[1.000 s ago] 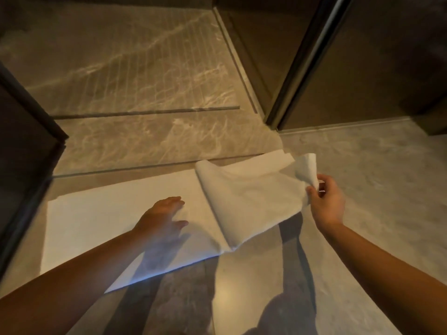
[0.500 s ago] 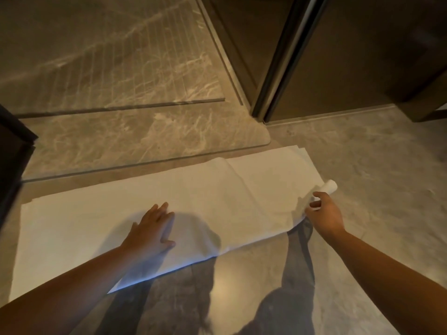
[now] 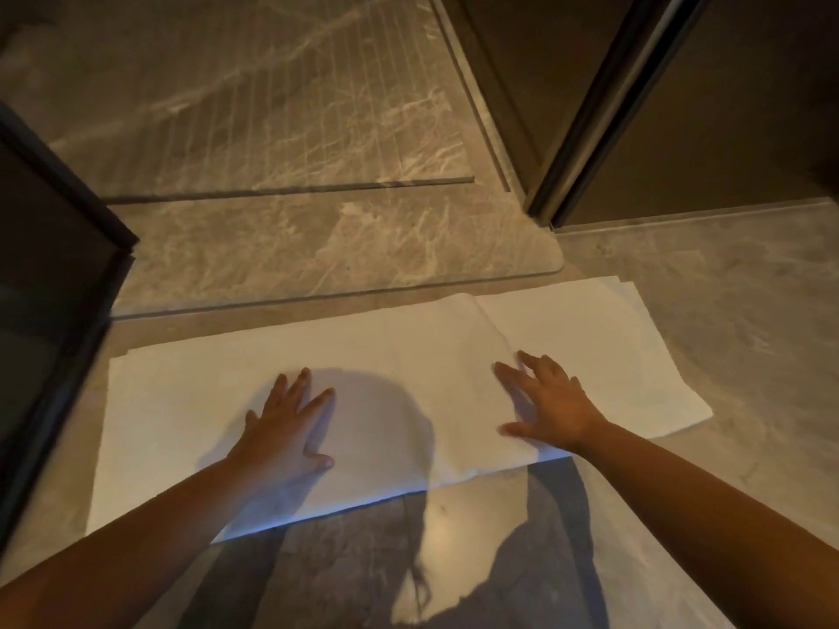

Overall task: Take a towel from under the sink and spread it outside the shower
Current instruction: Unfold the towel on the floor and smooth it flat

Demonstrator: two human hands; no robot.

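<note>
Left hand [image 3: 283,433] and right hand [image 3: 551,404] splayed flat, gripping nothing, on soft, limp white rectangular cloth towel [image 3: 190,401]; corners beyond fingertips likeliest holds.

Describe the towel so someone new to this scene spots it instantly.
Start at the marble shower threshold between the dark frames. Just in front, on the grey floor, lies the towel, spread flat under both hands. It is the only white thing in sight.
</note>
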